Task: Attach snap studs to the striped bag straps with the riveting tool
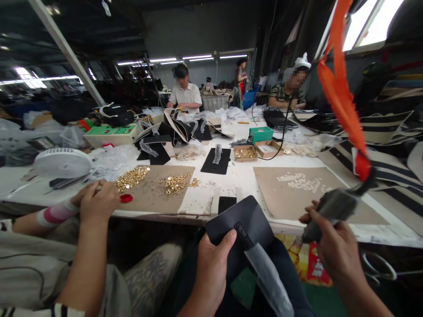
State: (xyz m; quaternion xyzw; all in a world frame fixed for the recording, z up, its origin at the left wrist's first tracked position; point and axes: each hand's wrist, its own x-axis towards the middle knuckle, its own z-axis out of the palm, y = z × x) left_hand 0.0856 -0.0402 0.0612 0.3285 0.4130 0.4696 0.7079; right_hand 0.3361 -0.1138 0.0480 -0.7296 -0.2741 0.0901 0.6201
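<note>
A Black Piece (256, 215) in One Hand, a Grey Tool (335, 207) in the Other

Think of the view as a big clock. The left hand (211, 266) is at 6 o'clock. Its thumb presses on top of the black piece and the other fingers go under, so it is closed on it. The black piece sits at 5 o'clock, in front of the near edge of the white table (196, 200). A strap (269, 275) in cloudy wrap runs down from it.

The right hand (339, 244) is at 4 o'clock, with its fingers curled round the grey tool. The tool is well apart from the black piece. An orange strip (342, 83) goes up from its back end.

Shiny gold bits (132, 178) lie in a heap at 9 o'clock, and small pale bits (299, 180) are spread out at 3. Between 8 and 9, a co-worker's hands (99, 198) are close together; I can't tell what they hold.
</note>
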